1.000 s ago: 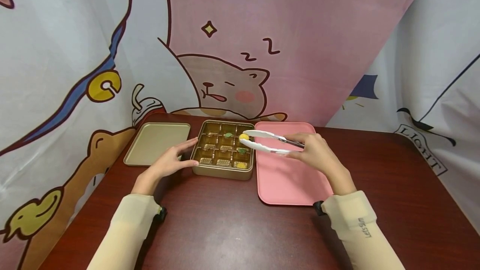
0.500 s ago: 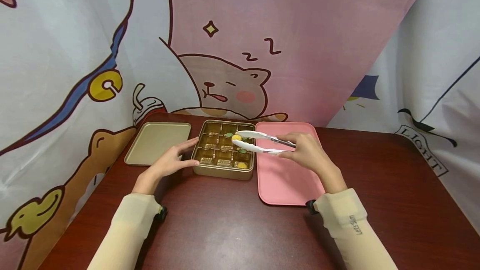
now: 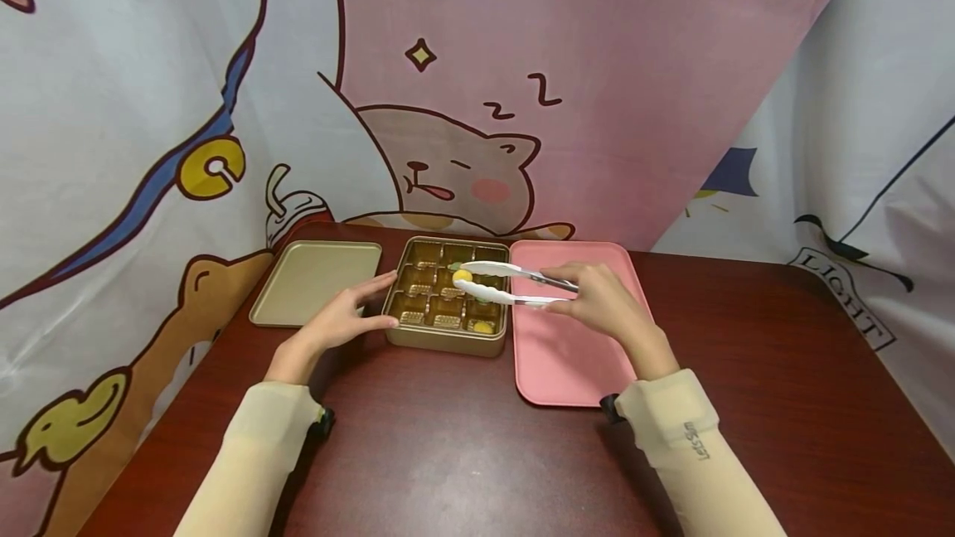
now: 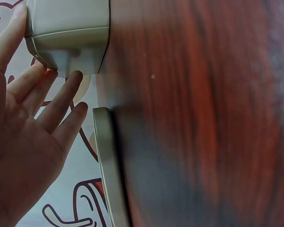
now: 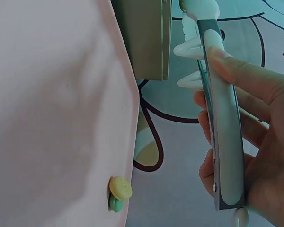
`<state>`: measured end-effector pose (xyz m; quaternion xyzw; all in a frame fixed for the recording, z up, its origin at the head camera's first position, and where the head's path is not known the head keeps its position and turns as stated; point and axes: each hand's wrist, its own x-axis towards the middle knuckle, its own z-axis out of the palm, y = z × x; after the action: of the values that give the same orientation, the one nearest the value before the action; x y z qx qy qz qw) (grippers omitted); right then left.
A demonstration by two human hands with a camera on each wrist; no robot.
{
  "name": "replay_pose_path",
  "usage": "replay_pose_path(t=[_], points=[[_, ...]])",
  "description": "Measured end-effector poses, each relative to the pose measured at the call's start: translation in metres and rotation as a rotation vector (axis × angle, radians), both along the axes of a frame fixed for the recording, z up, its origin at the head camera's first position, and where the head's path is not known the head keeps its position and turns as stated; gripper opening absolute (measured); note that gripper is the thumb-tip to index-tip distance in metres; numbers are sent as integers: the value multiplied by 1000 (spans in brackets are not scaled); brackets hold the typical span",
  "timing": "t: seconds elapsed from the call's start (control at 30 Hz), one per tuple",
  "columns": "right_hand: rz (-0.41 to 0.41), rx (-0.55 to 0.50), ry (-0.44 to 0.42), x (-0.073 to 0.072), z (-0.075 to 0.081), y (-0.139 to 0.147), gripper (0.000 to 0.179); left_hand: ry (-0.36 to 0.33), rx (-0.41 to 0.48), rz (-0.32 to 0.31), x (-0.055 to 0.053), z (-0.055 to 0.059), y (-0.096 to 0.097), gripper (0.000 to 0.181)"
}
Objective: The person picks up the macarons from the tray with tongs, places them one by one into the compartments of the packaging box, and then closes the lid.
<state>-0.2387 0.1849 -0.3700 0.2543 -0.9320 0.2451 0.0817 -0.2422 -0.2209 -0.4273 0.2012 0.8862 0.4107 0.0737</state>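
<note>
My right hand (image 3: 608, 301) grips a pair of kitchen tongs (image 5: 225, 127) with white scalloped tips, its fingers and thumb round the handle. Between the tips is a small round yellow piece (image 3: 462, 277), over the middle of a gold tin (image 3: 443, 341). The tin has a gold divided insert. Another yellow piece (image 3: 483, 328) lies in its near right compartment; green pieces in other compartments are partly covered by the tongs. My left hand (image 3: 336, 326) rests straight fingers and thumb against the tin's left side; in the left wrist view its fingertips are at the tin's wall (image 4: 71, 47).
A gold lid (image 3: 317, 284) lies left of the tin. Right of the tin is a pink tray (image 3: 567, 371); in the right wrist view a yellow macaron-like piece (image 5: 120, 188) and a green one (image 5: 115, 203) sit near its edge. A printed curtain (image 3: 634, 106) hangs behind the table.
My right hand has moved left, carrying the tongs and yellow piece from the tin's right side to over its middle. The left hand stays against the tin.
</note>
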Motion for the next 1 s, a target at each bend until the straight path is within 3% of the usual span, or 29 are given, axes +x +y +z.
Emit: replay_pose_path(t=[0.47, 1.0], points=[[-3, 43, 31, -4, -2, -9, 52, 10, -20, -6, -1, 1, 0, 81], [-29, 35, -22, -3, 2, -7, 57, 15, -29, -8, -1, 0, -1, 81]])
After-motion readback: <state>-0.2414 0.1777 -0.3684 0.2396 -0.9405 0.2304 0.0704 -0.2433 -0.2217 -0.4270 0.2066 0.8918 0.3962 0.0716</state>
